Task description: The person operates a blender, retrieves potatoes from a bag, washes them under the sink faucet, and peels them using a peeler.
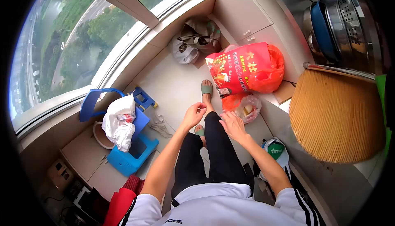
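Note:
My left hand [194,115] is held over my knee, its fingers loosely bent and a little apart, with nothing visible in it. My right hand [233,125] hangs beside it with fingers slightly curled and apart, also holding nothing that I can see. Just past the right fingertips lies a clear plastic bag [252,110] with pale, rounded things inside. A large red printed bag [238,67] stands behind it, and an orange-red plastic bag [272,71] bulges from its right side. Whether the right fingertips touch the clear bag, I cannot tell.
A straw broom [337,119] stands close on the right, below metal pots [341,24]. Blue plastic stools [132,154] and a white bag [120,121] are on the left. More bags [200,34] sit in the far corner. Windows line the left wall.

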### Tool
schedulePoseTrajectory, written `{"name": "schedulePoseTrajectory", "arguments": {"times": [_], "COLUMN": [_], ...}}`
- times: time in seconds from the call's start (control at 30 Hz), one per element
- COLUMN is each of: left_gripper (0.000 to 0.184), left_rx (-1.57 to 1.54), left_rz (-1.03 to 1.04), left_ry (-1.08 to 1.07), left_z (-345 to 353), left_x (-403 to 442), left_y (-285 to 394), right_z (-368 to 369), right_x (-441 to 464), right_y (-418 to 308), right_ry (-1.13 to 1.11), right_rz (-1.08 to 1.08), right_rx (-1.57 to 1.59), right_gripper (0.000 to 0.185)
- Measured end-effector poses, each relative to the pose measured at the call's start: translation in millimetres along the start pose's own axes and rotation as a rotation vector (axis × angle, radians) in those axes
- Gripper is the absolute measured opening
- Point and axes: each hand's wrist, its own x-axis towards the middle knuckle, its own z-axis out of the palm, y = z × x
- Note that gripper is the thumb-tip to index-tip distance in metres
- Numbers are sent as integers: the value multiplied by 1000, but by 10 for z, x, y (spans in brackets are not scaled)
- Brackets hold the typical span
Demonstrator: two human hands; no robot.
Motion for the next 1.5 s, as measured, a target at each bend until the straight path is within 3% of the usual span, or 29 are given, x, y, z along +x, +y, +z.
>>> {"name": "schedulePoseTrajectory", "arguments": {"times": [0.17,0.27,0.47,0.57,0.63,0.67,0.77,0.8,0.83,0.9,0.93,1.03,1.07,1.1,1.17,1.27,1.37,1.4,1.5], "left_gripper": [22,24,36,42,46,48,57,52,47,38,23,14,18,19,28,43,56,60,55], "left_rx": [37,38,105,242,370,434,428,380,321,197,104,-385,-436,-760,-628,-777,-1057,-1052,-1261], "left_rz": [43,91,321,466,422,398,20,87,35,-64,-94,184,0,225,199,74,-24,-37,-120], "left_ry": [91,252,503,556,459,408,100,193,114,-38,-40,69,26,-15,-17,-4,24,17,96], "left_z": [-200,-399,-707,-769,-750,-776,-851,-836,-856,-1003,-1022,-925,-975,-911,-960,-1035,-1125,-1165,-1248], "left_x": [1329,1981,3400,4024,4359,4418,4465,4441,4417,4309,4233,4025,3890,3840,3744,3567,3450,3408,3294], "left_y": [-193,-250,-367,-515,-717,-692,-589,-618,-653,-468,-439,-670,-477,-470,-416,-154,53,81,145], "right_z": [302,564,934,1146,1291,1344,1394,1302,1228,1091,1011,857,782,705,650,707,772,752,582], "right_x": [1593,2441,3840,4258,4442,4495,4614,4657,4671,4671,4644,4477,4415,4359,4247,4102,4158,4241,4451], "right_y": [550,884,1373,1568,1732,1788,1905,1908,1916,2013,2064,2353,2380,2424,2459,2507,2378,2347,2280], "right_ry": [14,62,265,204,87,22,-134,-193,-254,-102,15,206,198,123,14,-60,-273,-302,-104], "right_rz": [92,165,11,74,85,86,143,185,228,197,194,302,384,438,445,-51,30,174,359], "right_rx": [231,284,111,-38,-207,-303,-483,-486,-488,-498,-443,-229,-173,-143,-175,-441,-606,-619,-449], "right_gripper": [18,19,20,21,23,24,22,20,19,20,19,27,29,33,33,34,36,46,58]}}
